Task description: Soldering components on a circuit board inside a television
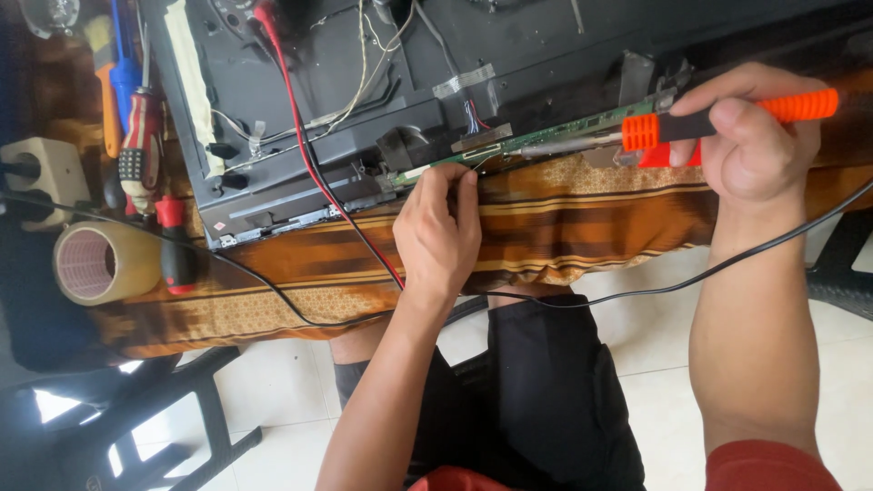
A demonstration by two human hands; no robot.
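Observation:
My right hand (750,145) grips a soldering iron (727,118) with an orange and black handle, its metal tip lying along a narrow green circuit board (582,123) at the edge of a dark flat panel chassis (364,82). My left hand (436,232) pinches a thin wire at the board's left end, fingertips touching it. The iron's black cord (655,289) runs from under my right wrist across my lap.
A red probe lead (305,155) and a black one cross the chassis. Screwdrivers (141,136), a roll of brown tape (100,264) and a white power socket (41,164) lie at the left on a patterned brown cloth (564,227). A black stool (173,409) stands below on the tiled floor.

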